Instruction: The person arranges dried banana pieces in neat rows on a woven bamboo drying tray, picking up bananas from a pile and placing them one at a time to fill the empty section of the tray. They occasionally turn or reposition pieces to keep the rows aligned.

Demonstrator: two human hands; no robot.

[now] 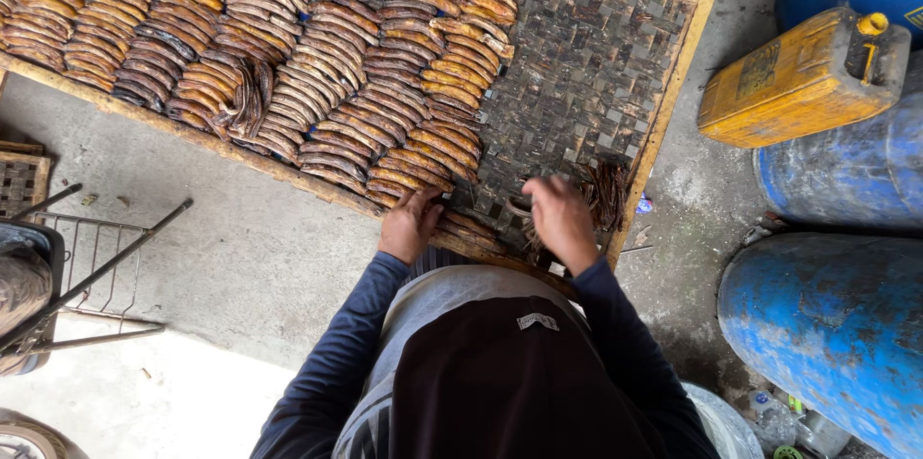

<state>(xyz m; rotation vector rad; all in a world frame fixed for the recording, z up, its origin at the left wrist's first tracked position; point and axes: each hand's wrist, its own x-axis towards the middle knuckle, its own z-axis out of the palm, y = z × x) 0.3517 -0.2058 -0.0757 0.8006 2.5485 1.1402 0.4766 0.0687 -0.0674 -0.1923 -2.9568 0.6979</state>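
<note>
On concrete floor (240, 257), woven tray (586, 74); both hands' fingers spread, pressing dried bananas (317, 65).

Long dark navy sleeves reach to bare hands; a grey top shows under a dark maroon apron.

A large flat woven bamboo tray with a pale wooden frame (673, 84) is laid on the grey concrete floor (240, 248). Overlapping rows of brown dried split bananas (317, 46) are spread across most of its surface. The dark weave is left bare at the right end.
</note>
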